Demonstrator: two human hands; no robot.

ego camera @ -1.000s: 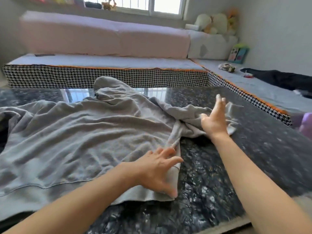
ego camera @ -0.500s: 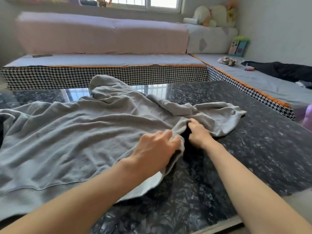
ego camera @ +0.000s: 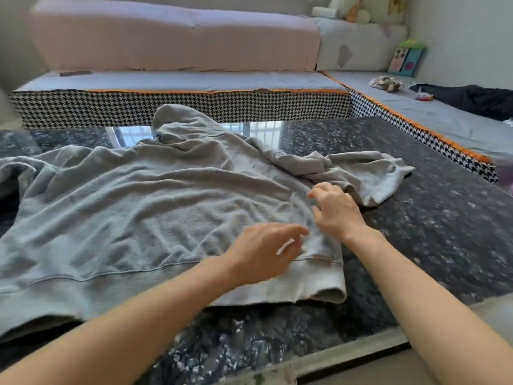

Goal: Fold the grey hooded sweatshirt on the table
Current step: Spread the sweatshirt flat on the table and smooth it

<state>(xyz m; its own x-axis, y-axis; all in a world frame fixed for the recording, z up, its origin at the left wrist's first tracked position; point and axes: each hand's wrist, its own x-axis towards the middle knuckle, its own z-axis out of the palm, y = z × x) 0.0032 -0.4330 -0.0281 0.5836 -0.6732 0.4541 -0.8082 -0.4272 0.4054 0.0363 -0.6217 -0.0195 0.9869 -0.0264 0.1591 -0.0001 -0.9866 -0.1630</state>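
Observation:
The grey hooded sweatshirt lies spread on the dark speckled table, hood at the far side, hem band toward me. Its right sleeve is bunched to the right of the body. My left hand hovers over the lower right part of the body, fingers loosely apart and blurred. My right hand rests on the right side edge of the body, just left of the bunched sleeve, fingers spread with nothing gripped. The sweatshirt's left side runs out of view.
A low platform with a houndstooth, orange-trimmed edge runs behind and to the right of the table. On it lie pink cushions, a dark garment, small toys and a book. The table's near edge is close below my arms.
Both hands let go of the side edge they pinched half a second ago. The right corner of the body now lies flatter on the table, and the hands are open over it.

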